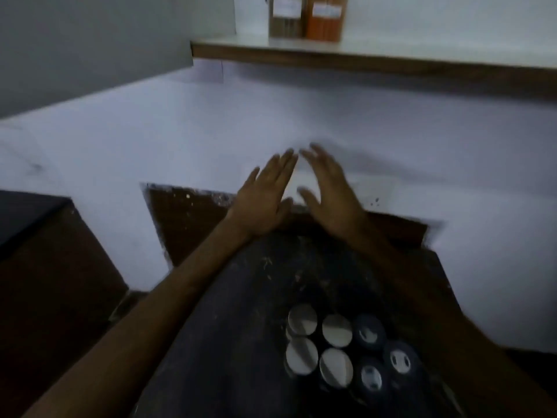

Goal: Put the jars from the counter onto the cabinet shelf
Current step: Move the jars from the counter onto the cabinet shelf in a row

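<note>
Several jars stand in a cluster on the dark counter [241, 342], seen from above: some with silver lids [302, 319] and some with dark lids [369, 332]. On the cabinet shelf [361, 60] above stand two jars, a brown one [286, 18] and an orange one [327, 19], both with white labels. My left hand [265, 197] and my right hand [327, 188] are raised side by side in front of the wall, between counter and shelf. Both hold nothing, fingers stretched out. The picture is blurred.
A white wall [422, 140] fills the space between counter and shelf. A grey cabinet door [90, 46] hangs at the upper left. A brown cupboard with a dark top [30, 215] sits at the left.
</note>
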The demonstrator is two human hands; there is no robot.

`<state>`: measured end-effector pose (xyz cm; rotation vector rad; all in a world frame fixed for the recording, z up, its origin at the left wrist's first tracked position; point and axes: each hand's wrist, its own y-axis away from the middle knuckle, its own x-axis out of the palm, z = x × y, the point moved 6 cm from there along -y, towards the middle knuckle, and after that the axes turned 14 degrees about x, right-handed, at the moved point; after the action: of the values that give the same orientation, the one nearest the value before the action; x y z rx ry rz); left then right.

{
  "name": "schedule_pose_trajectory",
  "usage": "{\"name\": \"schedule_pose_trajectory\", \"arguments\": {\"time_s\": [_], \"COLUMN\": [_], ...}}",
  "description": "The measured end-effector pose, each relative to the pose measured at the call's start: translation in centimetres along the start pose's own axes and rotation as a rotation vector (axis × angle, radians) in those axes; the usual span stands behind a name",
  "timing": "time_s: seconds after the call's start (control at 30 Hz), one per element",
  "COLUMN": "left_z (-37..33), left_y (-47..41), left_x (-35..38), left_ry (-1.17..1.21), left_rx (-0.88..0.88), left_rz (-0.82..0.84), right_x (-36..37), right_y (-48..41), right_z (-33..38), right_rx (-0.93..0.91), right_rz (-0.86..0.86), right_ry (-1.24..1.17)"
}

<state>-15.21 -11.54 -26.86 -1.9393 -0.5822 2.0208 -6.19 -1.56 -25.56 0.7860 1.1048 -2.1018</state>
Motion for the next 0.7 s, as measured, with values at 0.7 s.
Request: {"name": "schedule_pose_trajectory", "arguments": {"time_s": [0.7], "left_z": [-3.7], "left_y": [21.2], "left_x": [17.4], "left_ry": [0.471], "left_rx": [-0.256], "left_rz": [0.583], "right_x": [20.0], "right_y": [23.7], "right_z": [-5.9], "right_rx": [-0.315], "right_rz": [0.922], "right_ry": [0.795]}}
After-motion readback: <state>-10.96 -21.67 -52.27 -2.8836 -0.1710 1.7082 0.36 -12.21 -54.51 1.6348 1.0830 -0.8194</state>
